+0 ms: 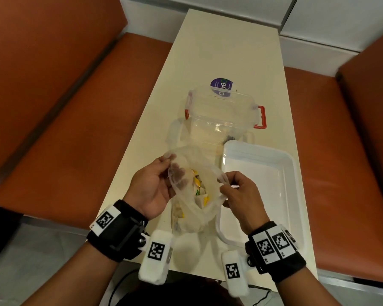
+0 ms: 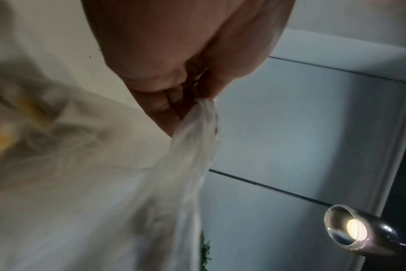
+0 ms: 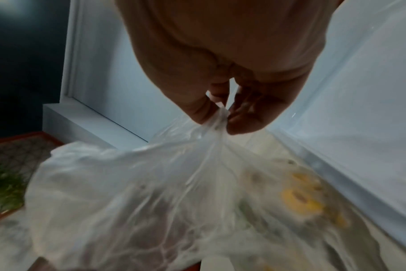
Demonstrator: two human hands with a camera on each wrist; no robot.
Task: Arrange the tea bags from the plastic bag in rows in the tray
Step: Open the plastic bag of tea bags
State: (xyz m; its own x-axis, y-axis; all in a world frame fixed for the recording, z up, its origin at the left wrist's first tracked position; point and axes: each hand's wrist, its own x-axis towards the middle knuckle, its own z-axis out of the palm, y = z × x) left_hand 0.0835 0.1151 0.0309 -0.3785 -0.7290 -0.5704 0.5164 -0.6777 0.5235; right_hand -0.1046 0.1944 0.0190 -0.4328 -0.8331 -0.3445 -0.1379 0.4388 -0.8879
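I'm at the opening step: both hands are spreading the mouth of the clear plastic bag above the near end of the worktop. My left hand pinches the bag's left edge between thumb and curled fingers, and my right hand pinches the right edge the same way; both wrist views confirm plastic bunched between the fingertips. The tea bags, pale sachets with yellow and green showing, sit down inside the bag, none taken out yet. The white tray lies just to the right of the bag, with nothing in it that I can see. A clear lidded container with red clips stands just behind.

Next, I judge, one hand must let go of its edge and reach into the mouth for a sachet while the other keeps the bag open. The thin film is likely to collapse if tension drops.
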